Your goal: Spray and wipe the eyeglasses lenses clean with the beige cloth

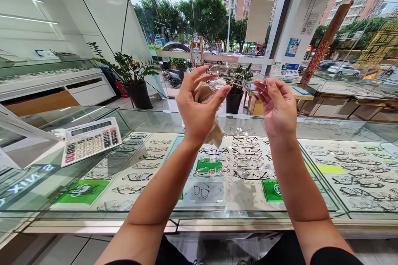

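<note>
A pair of clear, thin-rimmed eyeglasses (pixel 239 77) is held up above the glass counter, level with the window behind. My right hand (pixel 281 109) pinches one end of the frame between thumb and fingers. At the other end, my left hand (pixel 197 109) has its thumb and fingers curved around the near lens. A beige cloth (pixel 215 134) is tucked in that left hand and hangs below the palm. Whether the left fingertips press on the lens is hard to make out against the bright background.
Rows of eyeglass frames (pixel 248 157) lie inside the glass display counter (pixel 149 118) below my arms. On its top at the left, a calculator (pixel 91 140) rests tilted. Beyond stand potted plants (pixel 138 93) and a glass shopfront facing the street.
</note>
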### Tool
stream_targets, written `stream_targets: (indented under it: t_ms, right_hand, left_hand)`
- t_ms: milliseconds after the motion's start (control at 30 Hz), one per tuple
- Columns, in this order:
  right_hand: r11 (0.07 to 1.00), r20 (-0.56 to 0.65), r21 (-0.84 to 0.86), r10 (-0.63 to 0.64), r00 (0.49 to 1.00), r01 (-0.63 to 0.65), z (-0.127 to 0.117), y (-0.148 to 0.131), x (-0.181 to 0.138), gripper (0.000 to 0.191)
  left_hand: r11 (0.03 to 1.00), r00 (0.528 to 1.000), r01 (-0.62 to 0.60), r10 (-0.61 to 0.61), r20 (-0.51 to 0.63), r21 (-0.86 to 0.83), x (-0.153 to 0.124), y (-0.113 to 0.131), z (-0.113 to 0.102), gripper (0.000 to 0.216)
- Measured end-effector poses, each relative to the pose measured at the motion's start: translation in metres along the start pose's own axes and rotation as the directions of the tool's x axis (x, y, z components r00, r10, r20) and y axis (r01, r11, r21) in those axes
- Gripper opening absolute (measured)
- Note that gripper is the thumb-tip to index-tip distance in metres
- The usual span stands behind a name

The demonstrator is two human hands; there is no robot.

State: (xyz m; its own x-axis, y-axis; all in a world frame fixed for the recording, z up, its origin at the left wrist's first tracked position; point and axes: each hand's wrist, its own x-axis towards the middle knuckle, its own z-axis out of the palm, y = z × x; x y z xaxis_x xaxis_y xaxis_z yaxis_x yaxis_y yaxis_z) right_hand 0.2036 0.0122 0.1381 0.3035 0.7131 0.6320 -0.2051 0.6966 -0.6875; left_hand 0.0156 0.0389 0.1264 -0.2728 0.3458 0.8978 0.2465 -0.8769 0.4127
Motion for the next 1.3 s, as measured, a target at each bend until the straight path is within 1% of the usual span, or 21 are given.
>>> stream_targets:
  t_ms: [133,200,267,400,500,567,667,733,767,800,833,867,933,1033,1100,1200,1300]
  right_hand:
    - [0.999,0.046,-0.038,0.017,0.999,-0.015,-0.005,0.006,0.003,0.022]
    - [0.999,0.053,-0.048,0.010,0.999,-0.008,-0.006,0.008,0.004,0.025]
    - [0.997,0.061,-0.077,-0.007,0.998,0.012,-0.007,0.007,0.004,0.027]
    - [0.987,0.112,-0.133,-0.075,0.991,0.090,-0.007,0.005,0.002,0.030]
    - [0.983,0.126,-0.148,-0.089,0.988,0.107,-0.005,0.002,0.000,0.030]
    - [0.986,0.116,-0.137,-0.084,0.990,0.099,-0.003,0.000,-0.001,0.028]
    - [0.995,0.091,-0.058,-0.072,0.993,0.078,-0.001,-0.002,-0.002,0.023]
    - [0.996,0.092,-0.035,-0.075,0.993,0.079,-0.002,-0.002,-0.002,0.026]
    - [0.995,0.102,-0.045,-0.080,0.992,0.085,-0.002,-0.002,-0.002,0.030]
    - [0.993,0.119,-0.070,-0.089,0.989,0.098,-0.002,-0.002,-0.001,0.034]
    - [0.988,0.139,-0.100,-0.104,0.985,0.119,-0.002,-0.001,-0.002,0.036]
    - [0.981,0.160,-0.127,-0.127,0.979,0.148,-0.002,0.000,-0.002,0.035]
    - [0.960,0.203,-0.157,-0.200,0.959,0.233,0.001,0.000,-0.004,0.027]
    - [0.918,0.245,-0.171,-0.312,0.918,0.358,0.007,0.000,-0.009,0.017]
    - [0.899,0.245,-0.189,-0.345,0.906,0.394,0.010,-0.002,-0.012,0.013]
    - [0.886,0.242,-0.182,-0.381,0.892,0.427,0.011,-0.005,-0.015,0.009]
    - [0.879,0.246,-0.158,-0.406,0.880,0.450,0.010,-0.007,-0.015,0.011]
  left_hand:
    - [0.998,0.998,0.065,-0.065,-0.001,-0.025,-0.002,-0.002,0.000,0.066]
    - [0.997,0.997,0.074,-0.075,-0.004,-0.035,-0.003,-0.004,0.001,0.068]
    - [0.996,0.997,0.083,-0.083,0.006,-0.026,-0.003,-0.008,0.002,0.067]
    - [0.991,0.989,0.129,-0.127,0.077,-0.020,-0.003,-0.017,0.003,0.065]
    - [0.986,0.983,0.162,-0.159,0.087,-0.032,-0.002,-0.024,0.003,0.067]
    - [0.986,0.983,0.163,-0.159,0.090,-0.035,-0.001,-0.026,0.003,0.067]
    - [0.987,0.985,0.148,-0.141,0.096,-0.067,-0.001,-0.025,0.003,0.068]
    - [0.979,0.980,0.181,-0.172,0.098,-0.094,0.000,-0.020,0.003,0.068]
    - [0.969,0.970,0.226,-0.214,0.114,-0.101,0.000,-0.017,0.002,0.068]
    - [0.951,0.952,0.288,-0.272,0.141,-0.108,0.001,-0.014,0.001,0.066]
    - [0.924,0.923,0.363,-0.340,0.178,-0.117,0.001,-0.010,0.001,0.064]
    - [0.887,0.885,0.443,-0.409,0.224,-0.131,0.002,-0.006,0.000,0.062]
    - [0.796,0.790,0.583,-0.510,0.341,-0.162,0.004,0.002,-0.002,0.058]
    - [0.683,0.669,0.706,-0.555,0.495,-0.188,0.005,0.010,-0.002,0.053]
    - [0.642,0.609,0.745,-0.546,0.575,-0.180,0.006,0.013,-0.002,0.053]
    - [0.634,0.555,0.758,-0.503,0.663,-0.153,0.007,0.013,-0.002,0.058]
    - [0.648,0.546,0.749,-0.490,0.679,-0.135,0.009,0.013,-0.002,0.062]
